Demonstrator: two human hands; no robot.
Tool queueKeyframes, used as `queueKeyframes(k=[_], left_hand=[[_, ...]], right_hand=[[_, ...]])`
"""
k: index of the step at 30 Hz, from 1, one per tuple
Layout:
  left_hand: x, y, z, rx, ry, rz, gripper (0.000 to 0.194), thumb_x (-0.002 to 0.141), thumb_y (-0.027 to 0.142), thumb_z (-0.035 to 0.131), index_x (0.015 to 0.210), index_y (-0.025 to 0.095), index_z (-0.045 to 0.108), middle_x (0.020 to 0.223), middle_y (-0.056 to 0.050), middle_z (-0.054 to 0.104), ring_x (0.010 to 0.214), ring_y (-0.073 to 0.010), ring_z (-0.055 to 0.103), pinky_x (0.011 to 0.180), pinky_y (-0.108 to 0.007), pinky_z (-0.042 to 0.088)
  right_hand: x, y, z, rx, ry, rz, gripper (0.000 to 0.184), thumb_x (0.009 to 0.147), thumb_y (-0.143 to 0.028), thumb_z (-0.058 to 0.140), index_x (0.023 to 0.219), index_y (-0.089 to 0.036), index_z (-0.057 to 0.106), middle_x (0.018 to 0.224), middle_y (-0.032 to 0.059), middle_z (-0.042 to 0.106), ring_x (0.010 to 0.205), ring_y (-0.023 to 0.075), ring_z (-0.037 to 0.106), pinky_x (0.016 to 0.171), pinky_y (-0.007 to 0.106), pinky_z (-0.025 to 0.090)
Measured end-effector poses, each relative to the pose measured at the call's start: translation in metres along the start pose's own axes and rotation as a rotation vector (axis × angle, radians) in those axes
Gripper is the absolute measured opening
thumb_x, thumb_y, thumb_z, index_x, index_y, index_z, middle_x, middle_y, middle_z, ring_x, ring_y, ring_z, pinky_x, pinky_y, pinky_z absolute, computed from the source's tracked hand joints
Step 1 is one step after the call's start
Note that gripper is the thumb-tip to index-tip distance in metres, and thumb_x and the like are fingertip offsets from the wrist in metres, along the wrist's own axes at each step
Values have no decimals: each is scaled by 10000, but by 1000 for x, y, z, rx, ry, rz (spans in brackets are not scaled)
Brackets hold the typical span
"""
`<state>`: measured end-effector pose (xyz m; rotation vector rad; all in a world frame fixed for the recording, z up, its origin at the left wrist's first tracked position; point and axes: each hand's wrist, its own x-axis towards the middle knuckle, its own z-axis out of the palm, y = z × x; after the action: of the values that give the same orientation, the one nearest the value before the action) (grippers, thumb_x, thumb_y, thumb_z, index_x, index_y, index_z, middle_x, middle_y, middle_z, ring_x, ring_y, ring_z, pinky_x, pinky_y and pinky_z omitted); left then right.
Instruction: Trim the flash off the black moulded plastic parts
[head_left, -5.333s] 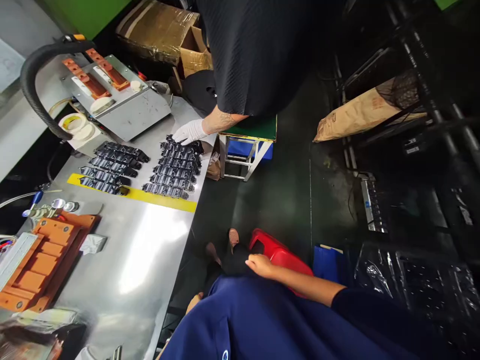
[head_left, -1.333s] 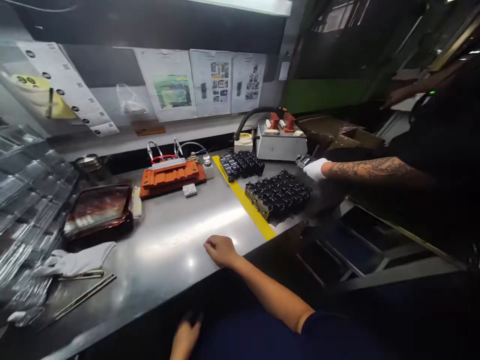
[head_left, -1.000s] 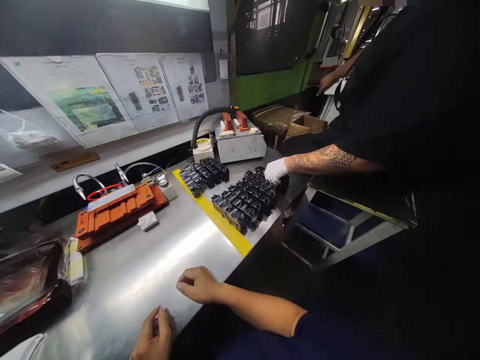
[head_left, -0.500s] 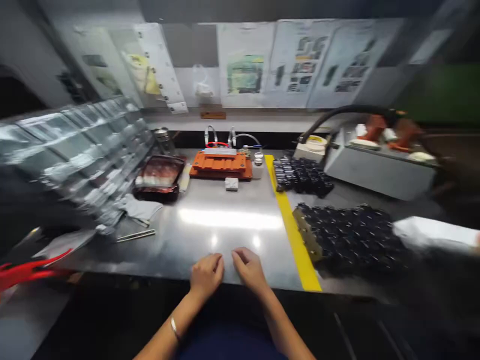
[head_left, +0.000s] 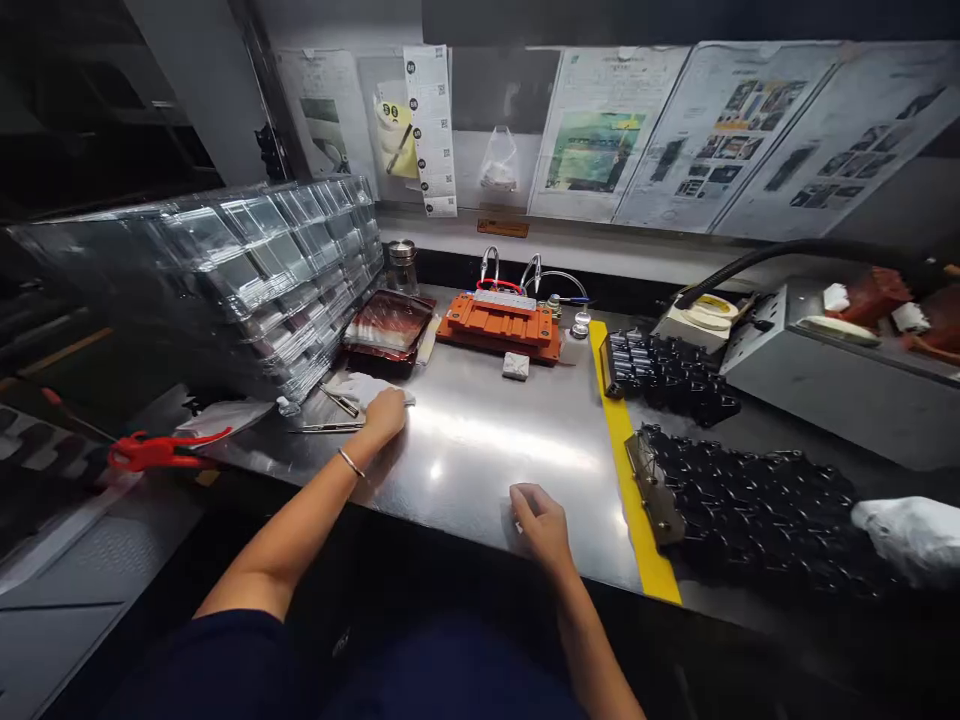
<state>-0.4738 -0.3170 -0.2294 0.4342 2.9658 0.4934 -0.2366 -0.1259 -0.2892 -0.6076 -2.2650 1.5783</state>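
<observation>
**Left hand (head_left: 385, 411) at the white glove (head_left: 355, 388)**

The glove lies on the metal table (head_left: 465, 480), showing at both sides of the left fingers; if they pinch it, I cannot tell. The right hand (head_left: 543, 520) is loosely curled, thumb a little apart, with nothing inside.

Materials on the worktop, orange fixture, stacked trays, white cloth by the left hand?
Worktop: likely stainless steel, satin; lights reflect as soft streaks.
Orange fixture: plastic or coated metal, fairly matte; even colour, can't tell which.
Stacked trays: thin clear plastic, glossy; see-through, sharp highlights.
White cloth: probably soft fabric, dull; limp folds.
</observation>
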Motion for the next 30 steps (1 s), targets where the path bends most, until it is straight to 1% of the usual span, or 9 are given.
queueKeyframes(k=[4,7,11,14,17,19,24,26,30], left_hand=[[-66,34,56,-160,-102,341,236,885,137,482,967,168,701,1052,-122,678,1062,-258,593,961,-385,463],[-97,39,76,-308,-138,472,309,873,91,457,1072,179,676,1071,-100,692,1071,-227,603,976,-361,473],[-101,29,79,-481,-138,496,400,865,68,425,1227,159,570,1127,-102,690,1025,-185,651,937,-328,517],[-108,22,72,-559,12,465,351,853,80,446,1166,161,583,1098,-115,680,1048,-211,636,949,-361,508],[-124,20,64,-572,172,368,212,867,152,490,1004,179,650,969,-118,673,1011,-255,614,952,-416,480],[-131,21,60,-704,75,259,161,870,215,532,944,193,673,816,-75,660,853,-217,623,836,-353,510],[-119,28,59,-1314,-556,-40,250,819,345,601,634,178,576,374,71,339,324,-74,305,367,-199,312],[-108,34,59,-1399,-582,-48,293,800,367,606,584,183,535,361,71,308,309,-72,303,354,-205,326],[-91,49,54,-1621,-494,-41,315,858,462,512,754,181,609,545,-8,548,537,-149,580,542,-283,526]], right_hand=[[3,-3,9,-145,9,-90,358,860,-487,485,843,-183,673,769,76,682,698,199,616,682,331,507],[4,-15,23,-357,-54,-290,284,838,-336,543,1044,-185,668,1002,107,691,920,228,617,828,357,502],[10,-37,45,-667,-192,-289,410,832,-232,600,1238,-177,599,1126,117,673,1021,255,583,877,380,468],[16,-51,52,-779,-247,-190,225,927,-228,514,1081,-189,673,973,92,703,935,220,596,814,321,450],[20,-59,52,-783,-233,-233,256,976,-285,464,946,-208,706,934,77,693,921,204,571,780,296,431],[20,-63,51,-743,-189,-284,256,977,-309,474,957,-214,711,953,75,674,936,204,550,758,290,427],[7,-69,54,-544,-189,-429,222,962,-309,504,930,-208,699,851,51,632,846,172,557,734,272,431],[-4,-70,58,-399,-208,-486,238,968,-305,485,891,-200,685,809,38,630,793,152,567,742,264,437],[-25,-69,71,-137,-233,-456,255,964,-299,462,838,-182,650,768,34,636,720,137,582,696,249,453]])
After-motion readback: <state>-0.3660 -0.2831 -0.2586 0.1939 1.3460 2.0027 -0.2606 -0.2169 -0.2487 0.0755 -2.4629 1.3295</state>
